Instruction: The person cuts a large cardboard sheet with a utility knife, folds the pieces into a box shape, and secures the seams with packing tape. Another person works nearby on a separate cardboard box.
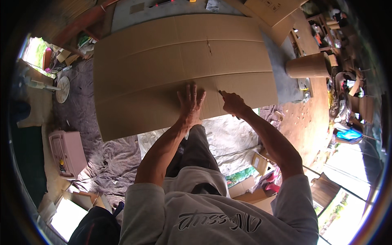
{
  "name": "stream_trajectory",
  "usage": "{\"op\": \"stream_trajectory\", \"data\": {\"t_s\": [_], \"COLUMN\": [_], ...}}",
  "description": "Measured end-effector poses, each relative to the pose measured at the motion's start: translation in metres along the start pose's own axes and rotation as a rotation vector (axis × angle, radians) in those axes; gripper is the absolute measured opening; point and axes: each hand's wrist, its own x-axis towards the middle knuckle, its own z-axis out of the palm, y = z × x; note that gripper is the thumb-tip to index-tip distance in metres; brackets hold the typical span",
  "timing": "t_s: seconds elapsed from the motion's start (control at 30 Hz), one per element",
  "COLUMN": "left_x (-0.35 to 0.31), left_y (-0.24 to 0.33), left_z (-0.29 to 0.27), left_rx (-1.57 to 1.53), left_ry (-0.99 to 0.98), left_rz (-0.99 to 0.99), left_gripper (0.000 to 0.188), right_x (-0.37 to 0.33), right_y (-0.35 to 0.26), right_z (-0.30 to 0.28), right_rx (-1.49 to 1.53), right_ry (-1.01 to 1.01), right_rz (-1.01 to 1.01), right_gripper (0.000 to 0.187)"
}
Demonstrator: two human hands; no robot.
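A large flat cardboard sheet [139,69] with several crease lines lies across the worktable in front of me. My left hand [190,104] rests palm down on its near part, fingers spread, holding nothing. To the right of it, my right hand [235,104] is closed around what looks like a utility knife [221,93]. Only its dark tip and a bit of its rear end show; my fingers hide the rest. The tip meets the cardboard just below a crease. Farther away, a short torn slit [209,46] runs through the sheet.
The grey tabletop [281,67] shows beyond the sheet. A rolled piece of corrugated cardboard [308,65] lies at the right, with more cardboard [271,12] at the far right. A pink plastic case [68,154] stands on the cloth-covered floor at the left.
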Motion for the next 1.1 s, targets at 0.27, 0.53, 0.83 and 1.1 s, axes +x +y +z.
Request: {"op": "stream_trajectory", "data": {"t_s": [0.27, 0.53, 0.83, 1.1], "left_x": [-0.001, 0.0, -0.017, -0.023], "left_y": [-0.003, 0.006, 0.025, 0.027], "left_z": [-0.01, 0.005, 0.011, -0.011], "left_rx": [0.009, -0.059, 0.202, 0.187], "left_ry": [-0.004, 0.1, 0.129, 0.116], "left_rz": [-0.002, -0.025, 0.036, 0.075], "left_gripper": [0.141, 0.126, 0.089, 0.09], "right_x": [-0.068, -0.197, -0.029, 0.009], "right_y": [0.02, 0.185, 0.174, 0.198], "right_z": [0.034, 0.244, 0.141, 0.099], "right_rx": [0.071, 0.453, 1.942, 1.946], "right_ry": [-0.274, -0.13, 0.899, 0.943], "right_rz": [-0.056, 0.345, 0.34, 0.344], "right_gripper": [0.043, 0.036, 0.02, 0.02]}}
